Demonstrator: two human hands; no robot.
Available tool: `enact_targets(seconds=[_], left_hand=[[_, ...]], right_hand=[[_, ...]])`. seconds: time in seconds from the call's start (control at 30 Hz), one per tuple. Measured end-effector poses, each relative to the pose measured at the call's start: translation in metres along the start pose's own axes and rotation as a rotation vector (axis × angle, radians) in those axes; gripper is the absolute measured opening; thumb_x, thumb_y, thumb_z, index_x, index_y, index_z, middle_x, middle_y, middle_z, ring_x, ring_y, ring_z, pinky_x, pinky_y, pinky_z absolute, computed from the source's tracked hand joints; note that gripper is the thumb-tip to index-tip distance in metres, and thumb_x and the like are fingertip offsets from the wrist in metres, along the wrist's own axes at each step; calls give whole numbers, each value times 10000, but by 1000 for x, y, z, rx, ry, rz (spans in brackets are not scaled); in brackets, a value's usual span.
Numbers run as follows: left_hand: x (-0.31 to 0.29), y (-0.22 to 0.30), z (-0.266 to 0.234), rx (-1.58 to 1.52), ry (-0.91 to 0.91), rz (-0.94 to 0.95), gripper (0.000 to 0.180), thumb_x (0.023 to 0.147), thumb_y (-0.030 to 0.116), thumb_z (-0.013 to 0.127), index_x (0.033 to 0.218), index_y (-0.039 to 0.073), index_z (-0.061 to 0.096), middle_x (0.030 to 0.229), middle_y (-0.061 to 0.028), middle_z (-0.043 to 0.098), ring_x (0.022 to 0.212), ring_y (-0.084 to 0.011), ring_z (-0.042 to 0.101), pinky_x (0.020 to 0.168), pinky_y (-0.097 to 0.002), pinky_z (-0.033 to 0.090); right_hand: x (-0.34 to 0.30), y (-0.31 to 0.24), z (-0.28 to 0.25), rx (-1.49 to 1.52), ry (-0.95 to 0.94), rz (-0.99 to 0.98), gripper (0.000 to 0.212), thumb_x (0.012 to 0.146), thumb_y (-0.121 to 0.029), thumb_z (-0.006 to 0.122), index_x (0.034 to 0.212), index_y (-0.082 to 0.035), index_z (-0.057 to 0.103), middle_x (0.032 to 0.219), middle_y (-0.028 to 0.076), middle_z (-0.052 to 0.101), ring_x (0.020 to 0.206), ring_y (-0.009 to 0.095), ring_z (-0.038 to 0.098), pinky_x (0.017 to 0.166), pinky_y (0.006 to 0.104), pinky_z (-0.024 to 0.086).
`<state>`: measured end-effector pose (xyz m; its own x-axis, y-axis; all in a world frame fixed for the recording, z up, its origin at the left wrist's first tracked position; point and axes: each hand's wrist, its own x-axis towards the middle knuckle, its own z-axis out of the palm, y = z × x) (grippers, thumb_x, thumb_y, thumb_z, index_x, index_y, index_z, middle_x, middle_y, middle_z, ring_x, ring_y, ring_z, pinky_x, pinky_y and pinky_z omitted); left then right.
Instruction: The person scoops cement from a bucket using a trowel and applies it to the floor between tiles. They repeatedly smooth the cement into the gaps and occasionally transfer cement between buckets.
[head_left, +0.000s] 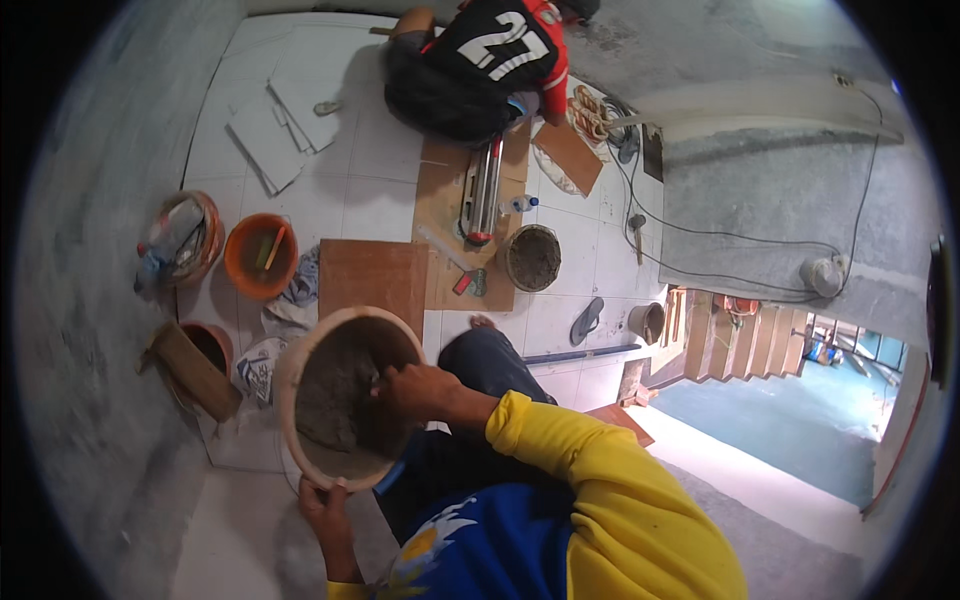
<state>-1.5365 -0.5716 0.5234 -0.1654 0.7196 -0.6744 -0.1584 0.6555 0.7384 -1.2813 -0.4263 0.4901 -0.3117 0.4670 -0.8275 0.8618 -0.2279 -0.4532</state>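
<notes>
A pale, round bucket [288,405] is tilted in front of me, its mouth facing me. Wet grey mortar [330,405] coats its inside and lies heaped toward the left wall. My left hand [328,508] grips the near rim, thumb over the edge. My right hand [415,392] reaches into the bucket from the right with its fingers closed. What it holds, if anything, is hidden against the dark inside. My knee in dark trousers is bent just beyond the bucket.
Beyond, a co-worker [480,75] crouches over a tile cutter [484,190]. Around lie a brown tile [372,283], a mortar bucket [533,258], an orange bucket [261,256], white tile pieces [265,150] and a sandal [587,321]. Stairs [745,345] descend at the right.
</notes>
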Motion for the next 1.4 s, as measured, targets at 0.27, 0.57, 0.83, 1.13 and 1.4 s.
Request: enact_targets(seconds=[0.27, 0.57, 0.83, 1.13, 1.4], left_hand=[[14, -4, 145, 232, -257, 161, 215, 877, 0, 719, 1037, 14, 577, 1020, -45, 628, 876, -109, 578, 841, -270, 491], [-39, -11, 455, 234, -360, 159, 201, 881, 5, 712, 1024, 42, 577, 941, -36, 625, 831, -118, 632, 784, -304, 576], [-86, -40, 731, 459, -833, 282, 188, 879, -27, 719, 1022, 25, 609, 917, 40, 558, 794, -51, 521, 733, -211, 428], [-111, -50, 934, 544, -1142, 47, 256, 867, 1, 754, 996, 55, 540, 1073, 2, 515, 911, -57, 494, 781, -225, 402], [-69, -34, 1097, 546, -1008, -78, 194, 871, -36, 727, 906, 56, 560, 1045, -6, 630, 891, -77, 575, 780, -255, 511]], right_hand=[[-77, 167, -27, 225, 203, -253, 548, 1076, -525, 466, 1114, 7, 590, 876, 316, 680, 875, 512, 677, 777, 604, 515], [-264, 449, -94, -3, 790, -129, 378, 981, -289, 635, 1264, -51, 555, 948, 198, 680, 798, 363, 734, 601, 492, 593], [-411, 645, -136, 307, 815, 486, 392, 1041, -382, 564, 1125, 0, 590, 909, 268, 707, 828, 441, 720, 690, 533, 572], [-451, 771, -167, 946, 832, 326, 543, 1058, -473, 527, 1151, 46, 657, 975, 328, 695, 953, 530, 668, 855, 561, 523], [-488, 848, -274, 394, 1052, 470, 426, 960, -277, 693, 1324, -78, 601, 1034, 198, 692, 867, 401, 711, 687, 491, 561]])
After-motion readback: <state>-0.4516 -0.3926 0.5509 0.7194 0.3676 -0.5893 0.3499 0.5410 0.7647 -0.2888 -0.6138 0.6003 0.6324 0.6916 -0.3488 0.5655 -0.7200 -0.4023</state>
